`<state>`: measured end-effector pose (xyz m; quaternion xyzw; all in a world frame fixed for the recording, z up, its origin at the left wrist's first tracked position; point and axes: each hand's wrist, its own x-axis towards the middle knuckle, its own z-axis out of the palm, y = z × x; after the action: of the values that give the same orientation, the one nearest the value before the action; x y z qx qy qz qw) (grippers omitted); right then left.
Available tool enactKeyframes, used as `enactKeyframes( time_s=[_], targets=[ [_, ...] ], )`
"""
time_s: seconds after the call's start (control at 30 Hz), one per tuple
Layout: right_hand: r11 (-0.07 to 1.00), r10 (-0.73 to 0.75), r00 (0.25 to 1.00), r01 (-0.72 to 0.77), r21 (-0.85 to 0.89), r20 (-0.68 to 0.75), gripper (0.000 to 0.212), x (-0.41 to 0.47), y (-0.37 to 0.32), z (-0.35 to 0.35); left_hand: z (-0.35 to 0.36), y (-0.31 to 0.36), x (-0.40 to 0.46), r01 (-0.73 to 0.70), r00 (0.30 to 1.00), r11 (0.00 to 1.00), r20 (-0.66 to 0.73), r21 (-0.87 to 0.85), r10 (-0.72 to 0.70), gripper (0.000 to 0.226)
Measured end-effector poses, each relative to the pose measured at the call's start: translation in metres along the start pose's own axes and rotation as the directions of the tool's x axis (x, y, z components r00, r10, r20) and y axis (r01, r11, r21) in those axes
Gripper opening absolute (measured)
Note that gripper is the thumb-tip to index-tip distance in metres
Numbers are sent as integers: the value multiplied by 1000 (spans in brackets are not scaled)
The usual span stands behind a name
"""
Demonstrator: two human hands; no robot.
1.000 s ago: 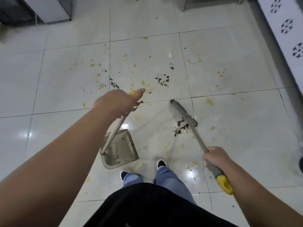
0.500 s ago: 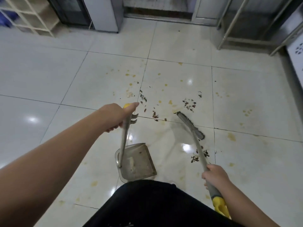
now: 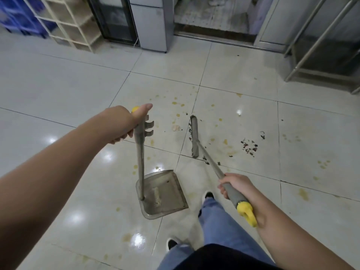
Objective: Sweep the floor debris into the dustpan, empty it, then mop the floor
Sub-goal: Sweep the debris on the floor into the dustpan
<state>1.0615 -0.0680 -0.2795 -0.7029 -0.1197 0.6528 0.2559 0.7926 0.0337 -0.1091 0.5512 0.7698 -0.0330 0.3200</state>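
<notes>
On the pale tiled floor [image 3: 58, 84], dustpan [image 3: 162, 193] sits flat, mouth facing away from the person, a little pale residue inside. Left hand [image 3: 124, 123] grips the top of its upright handle, thumb over the yellow cap. Right hand [image 3: 236, 185] wrapped round the grey grip of the broom [image 3: 194, 137], just above its yellow end. Broom head down on the tiles, ahead and right of the pan, apart from it. Dark debris [image 3: 249, 147] scattered right of the broom head; a few bits beside the bristles. Yellowish stains [image 3: 177, 103] dotted across tiles. Shelf unit [image 3: 72, 22] far left; metal rack [image 3: 321, 45] far right.
</notes>
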Motion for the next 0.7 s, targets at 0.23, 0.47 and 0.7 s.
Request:
enactKeyframes(
  time_s=[0.23, 0.47, 0.7],
  targets=[
    [963, 201, 949, -237, 130, 242, 19, 95, -111, 41, -35, 42, 85, 112, 994, 991, 4, 71, -112, 73],
    [886, 380, 828, -454, 97, 413, 17, 183, -216, 91, -63, 68, 189, 122, 992, 962, -49, 246, -113, 79],
    [855, 400, 837, -487, 176, 374, 17, 249, -245, 129, -79, 58, 261, 1, 998, 951, -59, 310, 18, 83]
  ],
)
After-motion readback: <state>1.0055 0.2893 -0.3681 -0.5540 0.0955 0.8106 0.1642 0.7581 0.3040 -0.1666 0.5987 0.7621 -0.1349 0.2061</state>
